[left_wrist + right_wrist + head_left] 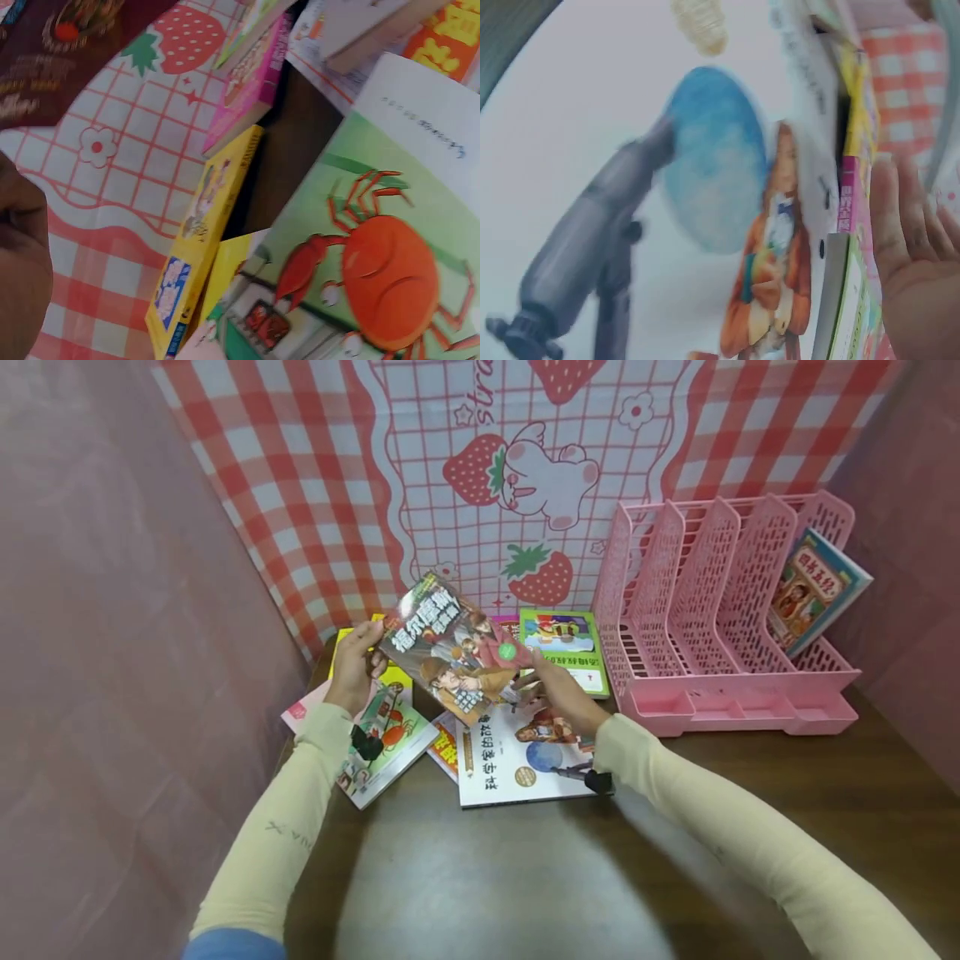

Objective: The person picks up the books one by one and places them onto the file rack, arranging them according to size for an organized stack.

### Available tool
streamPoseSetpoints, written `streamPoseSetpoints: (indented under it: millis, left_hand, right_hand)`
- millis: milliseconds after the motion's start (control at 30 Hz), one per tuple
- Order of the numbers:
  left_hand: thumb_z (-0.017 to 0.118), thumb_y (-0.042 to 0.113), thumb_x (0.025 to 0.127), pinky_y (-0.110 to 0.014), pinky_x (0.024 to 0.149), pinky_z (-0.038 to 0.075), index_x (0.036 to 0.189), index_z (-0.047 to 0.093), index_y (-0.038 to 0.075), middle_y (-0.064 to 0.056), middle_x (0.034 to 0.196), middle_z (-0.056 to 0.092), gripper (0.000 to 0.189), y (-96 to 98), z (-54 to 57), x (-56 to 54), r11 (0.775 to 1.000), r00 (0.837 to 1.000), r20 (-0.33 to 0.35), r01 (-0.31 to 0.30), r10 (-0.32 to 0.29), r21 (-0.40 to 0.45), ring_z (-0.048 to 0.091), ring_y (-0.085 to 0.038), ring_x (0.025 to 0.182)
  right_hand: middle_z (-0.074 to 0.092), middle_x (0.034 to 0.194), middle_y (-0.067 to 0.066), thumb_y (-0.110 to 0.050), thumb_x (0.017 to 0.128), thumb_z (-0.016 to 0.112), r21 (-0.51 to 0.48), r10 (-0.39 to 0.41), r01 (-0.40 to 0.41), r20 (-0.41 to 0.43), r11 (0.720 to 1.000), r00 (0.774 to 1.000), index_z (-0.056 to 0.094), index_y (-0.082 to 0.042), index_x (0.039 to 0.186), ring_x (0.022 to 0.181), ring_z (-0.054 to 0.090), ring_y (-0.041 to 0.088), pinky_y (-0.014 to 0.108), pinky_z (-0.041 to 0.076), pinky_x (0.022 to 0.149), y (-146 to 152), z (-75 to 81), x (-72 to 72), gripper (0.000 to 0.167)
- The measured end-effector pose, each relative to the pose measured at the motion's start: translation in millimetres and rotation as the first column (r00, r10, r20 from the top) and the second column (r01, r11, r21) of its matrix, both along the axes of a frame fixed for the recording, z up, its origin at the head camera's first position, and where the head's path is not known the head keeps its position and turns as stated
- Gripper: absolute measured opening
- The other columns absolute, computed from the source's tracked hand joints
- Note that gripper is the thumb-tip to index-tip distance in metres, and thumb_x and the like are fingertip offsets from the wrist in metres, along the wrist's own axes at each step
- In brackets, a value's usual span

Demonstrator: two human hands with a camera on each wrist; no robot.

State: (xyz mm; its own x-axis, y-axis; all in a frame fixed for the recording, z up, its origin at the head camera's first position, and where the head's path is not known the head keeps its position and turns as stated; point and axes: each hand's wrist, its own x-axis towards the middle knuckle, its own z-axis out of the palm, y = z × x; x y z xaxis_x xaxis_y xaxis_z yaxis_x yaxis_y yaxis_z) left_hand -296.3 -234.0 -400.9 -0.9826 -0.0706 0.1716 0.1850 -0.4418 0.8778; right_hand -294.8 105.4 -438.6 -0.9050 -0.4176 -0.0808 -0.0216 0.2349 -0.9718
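Note:
In the head view my left hand (352,668) grips a dark paperback book (435,639) by its left corner, thumb at the cover and fingers curled behind. The book is held tilted over the others, its cover showing cartoon figures and white Chinese lettering. At its right edge is my right hand (562,693), fingers extended by the cover; the right wrist view shows these fingers (889,217) straight. Beneath it lies a white book (495,777) with a telescope picture. Under my left wrist is a green-and-white book (397,752) with a red crab (390,277).
A pink file rack (720,685) stands at the right, with one book (810,593) leaning in its rightmost slot. A green book (592,681) and a yellow book (202,240) are by the checked cloth backdrop (300,485). An orange-covered book (442,747) is partly covered.

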Motion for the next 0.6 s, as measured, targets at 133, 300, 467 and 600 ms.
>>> streamPoseSetpoints:
  millis: [133,300,467,600]
  left_hand:
    - [0.053,0.019,0.109,-0.018,0.042,0.03,0.085,0.062,0.009,0.001,0.061,0.043,0.027,0.2,-4.6,1.5,0.997,0.998,0.013,0.068,-0.068,-0.02,0.035,-0.007,0.048]
    - [0.052,0.016,0.109,-0.016,0.041,0.03,0.086,0.062,0.009,0.0,0.063,0.046,0.026,-0.5,-11.3,2.5,0.995,0.994,0.047,0.102,-0.101,-0.017,0.035,-0.007,0.048]
    - [0.053,0.014,0.108,-0.015,0.042,0.031,0.086,0.064,0.01,0.001,0.065,0.048,0.025,-0.5,-15.3,1.8,0.99,0.991,0.07,0.121,-0.115,-0.075,0.036,-0.006,0.05]
    - [0.053,0.016,0.109,-0.018,0.045,0.03,0.085,0.063,0.011,0.002,0.062,0.044,0.026,-2.8,-18.9,2.3,0.984,0.989,0.103,0.117,-0.104,-0.133,0.036,-0.007,0.048]
  right_hand:
    - [0.061,0.124,0.029,-0.048,0.111,0.027,-0.02,0.028,-0.026,0.112,0.999,0.993,0.055,0.008,0.129,0.094,0.064,0.032,0.044,0.059,0.077,0.6,2.7,-2.4,0.065]
    - [0.057,0.115,0.029,-0.05,0.111,0.027,-0.04,0.088,-0.082,0.204,0.996,0.975,0.053,0.001,0.131,0.09,0.06,0.028,0.039,0.057,0.071,1.9,-0.5,-0.7,0.061]
    - [0.058,0.09,0.016,-0.067,0.104,0.034,-0.11,0.147,-0.126,0.212,0.986,0.966,0.057,-0.007,0.107,0.067,0.053,0.021,0.034,0.047,0.056,3.5,1.1,-2.3,0.065]
    - [0.058,0.079,0.007,-0.045,0.109,0.049,-0.075,0.238,-0.229,0.165,0.971,0.957,0.059,-0.008,0.09,0.055,0.045,0.014,0.031,0.042,0.054,4.3,2.8,-4.4,0.043]
